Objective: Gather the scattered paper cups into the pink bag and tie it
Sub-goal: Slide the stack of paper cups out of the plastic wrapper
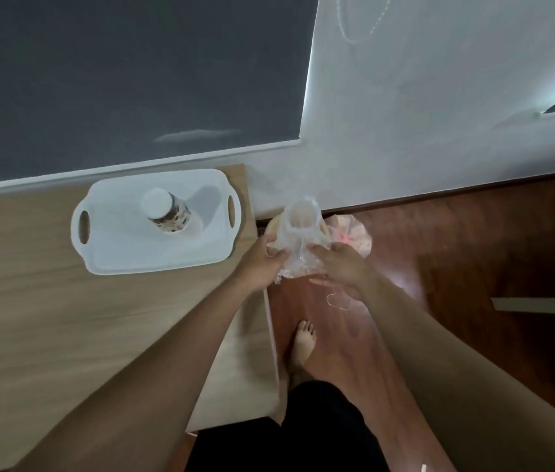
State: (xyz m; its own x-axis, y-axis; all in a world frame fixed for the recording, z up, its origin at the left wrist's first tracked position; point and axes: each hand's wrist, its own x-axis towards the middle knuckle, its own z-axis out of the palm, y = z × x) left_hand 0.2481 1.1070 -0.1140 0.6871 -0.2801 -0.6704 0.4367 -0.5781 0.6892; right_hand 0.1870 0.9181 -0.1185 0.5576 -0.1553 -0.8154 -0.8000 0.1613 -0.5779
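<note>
**Q:** Hands at work off the tabletop's right edge — what have they got?

**A:** Both hold a thin, pale, see-through bag [298, 240] in the air over the red-brown floor [473, 240], just past the corner of the wooden tabletop [30, 284]. The left hand [262, 264] pinches the bag's left side with fingers closed on the plastic; the right hand [344, 267] grips the right side the same way.

**Q:** Which way does the bag run?

**A:** Its long axis runs near to far: the bunched part sits between the two hands, and a loop of plastic stands up at the far end, with an oval opening that faces the camera. The frame is blurred, so the contents cannot be made out.

**Q:** And the cups?

**A:** One stack of patterned paper cups [167, 212] stands upright on a white tray [116, 247] with handle slots, left of the hands and apart from the bag. A pinkish crumpled shape [354, 233] lies on the floor just beyond the right hand. A bare foot [303, 342] rests on the floor, nearer than the hands.
</note>
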